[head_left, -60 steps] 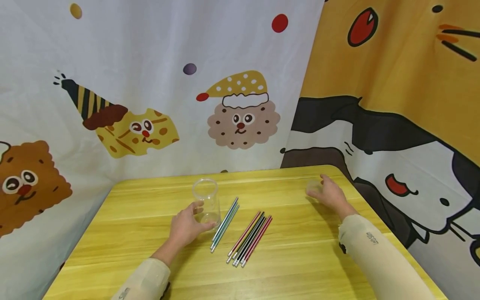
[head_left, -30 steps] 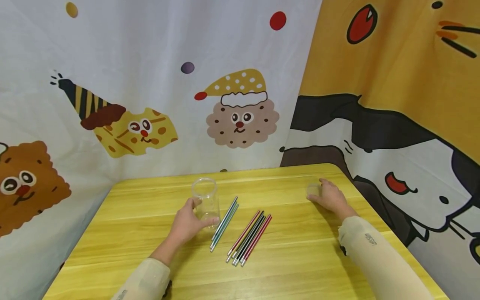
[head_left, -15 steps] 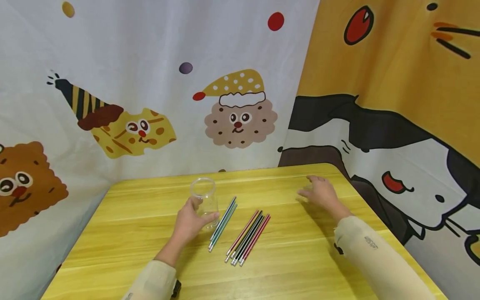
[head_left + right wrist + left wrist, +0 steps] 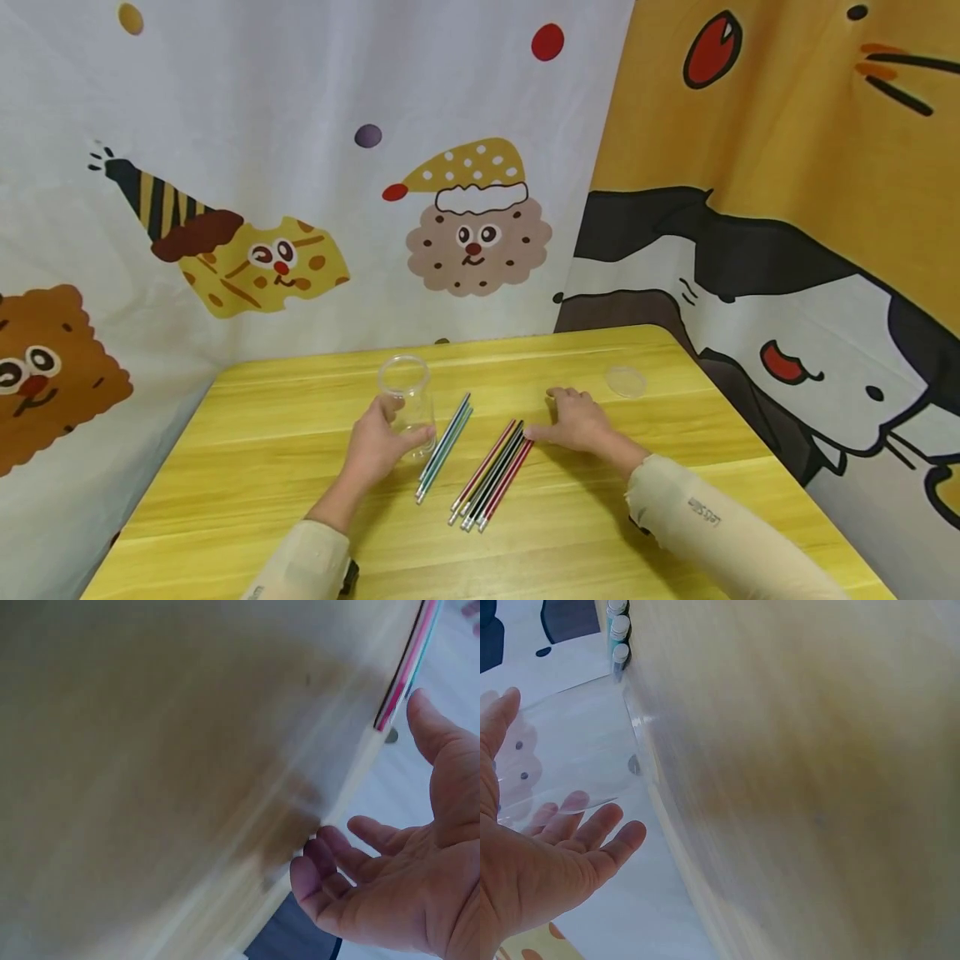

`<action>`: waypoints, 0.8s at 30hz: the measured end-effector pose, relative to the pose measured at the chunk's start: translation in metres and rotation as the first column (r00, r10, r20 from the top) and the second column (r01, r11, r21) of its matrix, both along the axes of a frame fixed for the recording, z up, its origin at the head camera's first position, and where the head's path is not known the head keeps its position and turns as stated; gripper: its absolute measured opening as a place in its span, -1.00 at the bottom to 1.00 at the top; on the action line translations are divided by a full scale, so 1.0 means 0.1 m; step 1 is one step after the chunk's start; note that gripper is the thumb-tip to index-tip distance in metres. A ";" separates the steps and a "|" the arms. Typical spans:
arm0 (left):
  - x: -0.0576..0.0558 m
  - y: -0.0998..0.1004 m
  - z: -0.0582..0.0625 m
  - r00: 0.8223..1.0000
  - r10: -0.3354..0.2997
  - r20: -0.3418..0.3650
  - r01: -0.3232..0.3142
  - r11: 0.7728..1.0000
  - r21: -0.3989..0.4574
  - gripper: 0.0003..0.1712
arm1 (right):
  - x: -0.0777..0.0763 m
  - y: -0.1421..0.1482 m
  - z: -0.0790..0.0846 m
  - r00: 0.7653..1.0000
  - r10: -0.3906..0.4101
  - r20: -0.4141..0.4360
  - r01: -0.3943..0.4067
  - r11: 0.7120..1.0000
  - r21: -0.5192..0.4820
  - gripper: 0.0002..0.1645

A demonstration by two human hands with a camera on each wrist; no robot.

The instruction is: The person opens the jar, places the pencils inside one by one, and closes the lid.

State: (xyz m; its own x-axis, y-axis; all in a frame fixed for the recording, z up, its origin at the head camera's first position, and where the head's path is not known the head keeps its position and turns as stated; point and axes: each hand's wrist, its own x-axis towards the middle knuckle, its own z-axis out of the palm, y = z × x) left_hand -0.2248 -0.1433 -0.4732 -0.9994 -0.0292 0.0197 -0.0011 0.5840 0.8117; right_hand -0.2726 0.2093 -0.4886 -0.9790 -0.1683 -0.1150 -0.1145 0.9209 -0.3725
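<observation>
A clear plastic cup (image 4: 411,404) stands upright on the wooden table. My left hand (image 4: 378,442) holds it, thumb on the near side and fingers around the left; in the left wrist view some fingers of the left hand (image 4: 555,862) show through the clear wall of the cup (image 4: 577,742). Right of the cup lies a small group of blue and teal pencils (image 4: 445,450). Further right is a bundle of red and black pencils (image 4: 495,477). My right hand (image 4: 577,421) hovers at that bundle's far end, fingers loosely bent with nothing between them; contact is unclear.
A clear round lid (image 4: 626,382) lies flat toward the table's back right corner, beyond my right hand. Cartoon-printed curtains (image 4: 300,125) hang close behind the table (image 4: 247,433) and along its right side.
My right hand has come away from the clear lid, leaving it on the table, and moved left to the red and black pencils. The left hand has closed in around the cup.
</observation>
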 end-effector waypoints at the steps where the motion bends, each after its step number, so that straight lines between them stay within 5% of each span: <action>1: 0.00 0.00 0.00 1.000 -0.001 0.000 0.001 1.000 0.000 -0.05 | 0.01 -0.01 -0.01 1.000 0.003 -0.007 -0.003 1.000 0.014 0.25; 9: 0.00 0.00 -0.01 1.000 -0.001 0.009 0.002 1.000 -0.001 -0.05 | 0.00 0.03 -0.03 1.000 0.018 -0.014 -0.018 1.000 0.024 0.22; 16: -0.01 -0.02 -0.01 1.000 0.002 0.006 -0.002 1.000 -0.005 -0.03 | -0.04 0.04 -0.02 0.999 -0.028 -0.037 0.026 0.997 -0.069 -0.17; 24: 0.00 -0.01 -0.01 1.000 0.004 0.018 -0.004 1.000 0.010 -0.02 | -0.10 0.00 -0.02 0.998 -0.064 -0.024 0.063 0.998 -0.021 -0.20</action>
State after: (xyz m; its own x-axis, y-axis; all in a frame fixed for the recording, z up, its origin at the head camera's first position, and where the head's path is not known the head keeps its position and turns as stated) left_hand -0.2246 -0.1440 -0.4742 -0.9995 -0.0331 0.0013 -0.0180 0.5755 0.8176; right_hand -0.2823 0.2093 -0.4906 -0.9903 -0.1076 -0.0878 -0.0653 0.9189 -0.3890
